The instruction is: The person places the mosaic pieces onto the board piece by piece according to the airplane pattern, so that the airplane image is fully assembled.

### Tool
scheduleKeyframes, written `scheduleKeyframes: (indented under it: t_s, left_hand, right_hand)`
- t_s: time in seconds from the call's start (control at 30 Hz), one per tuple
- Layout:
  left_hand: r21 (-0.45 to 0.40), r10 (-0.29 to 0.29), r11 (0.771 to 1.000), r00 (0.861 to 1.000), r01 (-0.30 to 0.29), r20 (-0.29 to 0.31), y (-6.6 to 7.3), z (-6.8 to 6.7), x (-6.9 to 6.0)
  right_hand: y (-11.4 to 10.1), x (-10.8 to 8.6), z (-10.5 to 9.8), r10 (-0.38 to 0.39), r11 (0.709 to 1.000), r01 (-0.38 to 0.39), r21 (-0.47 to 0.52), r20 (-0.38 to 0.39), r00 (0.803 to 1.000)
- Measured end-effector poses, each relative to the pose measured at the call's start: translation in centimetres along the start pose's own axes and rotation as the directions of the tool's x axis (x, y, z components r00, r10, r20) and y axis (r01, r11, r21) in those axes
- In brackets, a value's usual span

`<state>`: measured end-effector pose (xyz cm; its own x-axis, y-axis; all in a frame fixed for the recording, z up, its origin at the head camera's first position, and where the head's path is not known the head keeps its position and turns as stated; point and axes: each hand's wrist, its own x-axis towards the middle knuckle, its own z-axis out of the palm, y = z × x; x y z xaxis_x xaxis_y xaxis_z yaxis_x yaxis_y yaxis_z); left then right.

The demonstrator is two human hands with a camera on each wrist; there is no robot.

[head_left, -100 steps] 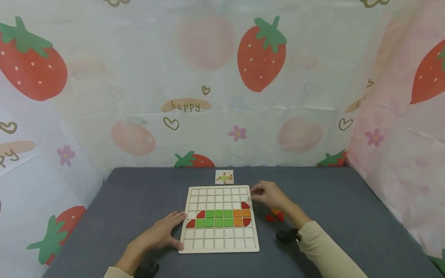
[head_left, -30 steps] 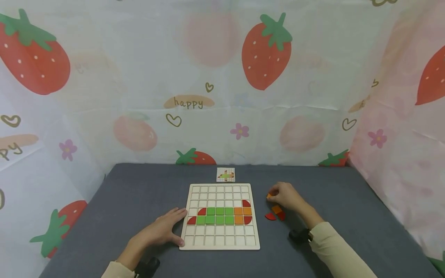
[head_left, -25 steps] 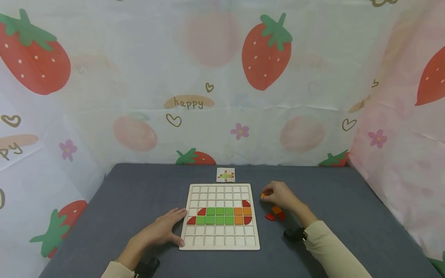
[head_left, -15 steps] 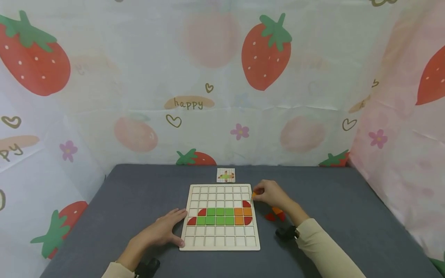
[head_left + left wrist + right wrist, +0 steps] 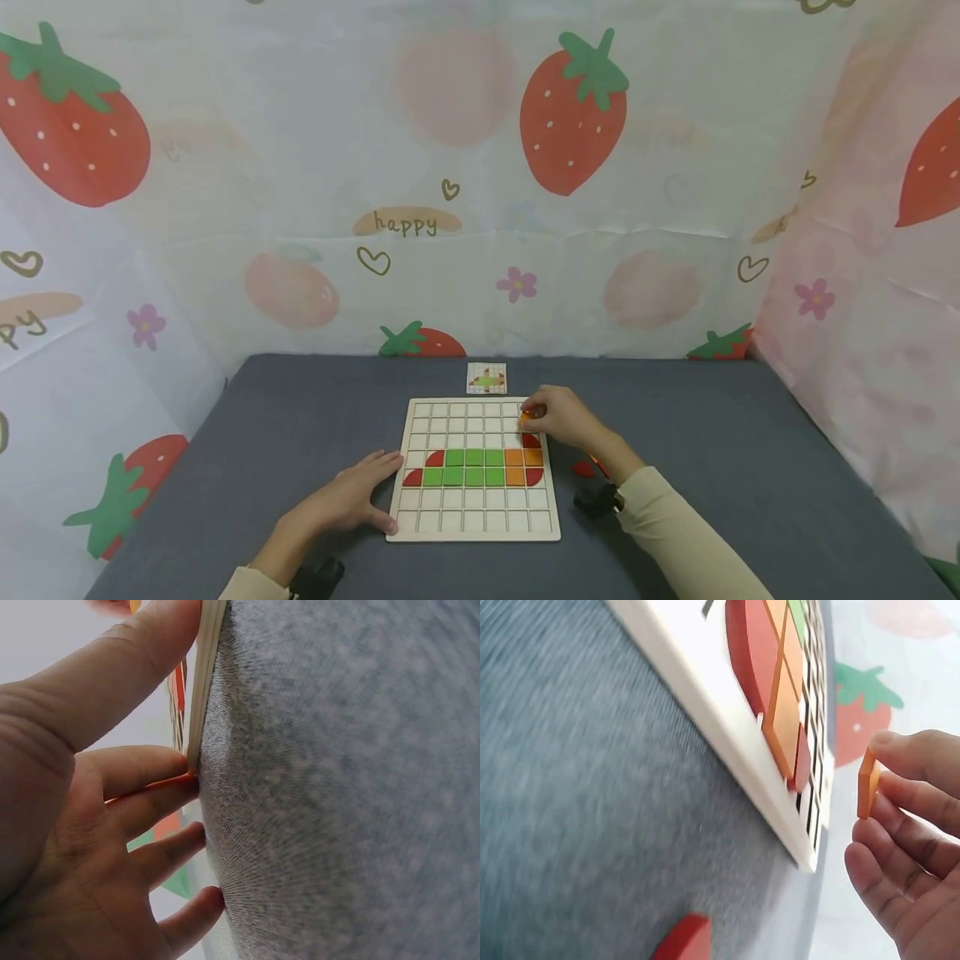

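Observation:
A pale wooden grid board [image 5: 474, 523] lies on the dark table, with green square tiles [image 5: 475, 467], orange square tiles [image 5: 514, 467] and red rounded tiles [image 5: 413, 477] set in its cells. My right hand [image 5: 564, 417] pinches an orange square tile [image 5: 868, 784] between thumb and fingers, above the board's upper right cells. In the right wrist view the tile stands on edge, apart from the board. My left hand [image 5: 356, 496] rests at the board's left edge, fingers spread; thumb and fingertips touch the rim in the left wrist view.
Behind the board lies a small pattern card [image 5: 487, 378]. Loose red tiles [image 5: 582, 469] lie right of the board, partly hidden by the right forearm. A strawberry-print cloth [image 5: 450, 283] hangs behind the grey table [image 5: 315, 408].
My right hand has carried the orange tile leftward from the loose tiles to over the board's upper right. My left hand stays at the board's edge.

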<state>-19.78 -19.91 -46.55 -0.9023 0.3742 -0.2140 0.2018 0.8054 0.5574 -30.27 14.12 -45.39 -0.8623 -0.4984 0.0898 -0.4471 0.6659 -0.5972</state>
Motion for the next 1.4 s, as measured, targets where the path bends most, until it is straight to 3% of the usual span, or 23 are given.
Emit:
scheduleKeyframes:
  t_s: [0.2,0.77,1.2,1.4]
  left_hand:
    - [0.004,0.004,1.0,1.0,-0.004,-0.001,-0.1,-0.1,-0.2]
    - [0.007,0.052,0.999,0.998,-0.052,-0.031,-0.6,-0.1,-0.4]
    - [0.016,0.046,0.999,0.999,-0.045,-0.026,-0.9,0.2,0.0]
    - [0.032,0.058,0.998,0.998,-0.057,-0.031,-0.9,0.3,0.2]
  right_hand:
    - [-1.0,0.7,0.9,-0.012,1.0,0.011,0.013,0.019,1.0]
    - [-4.0,2.3,3.2,-0.144,0.989,0.147,-0.025,0.096,0.985]
    - [-5.2,3.3,4.6,-0.092,0.995,0.098,-0.031,0.164,0.982]
    - [-5.1,3.6,5.0,-0.089,0.991,0.105,-0.083,0.177,0.98]
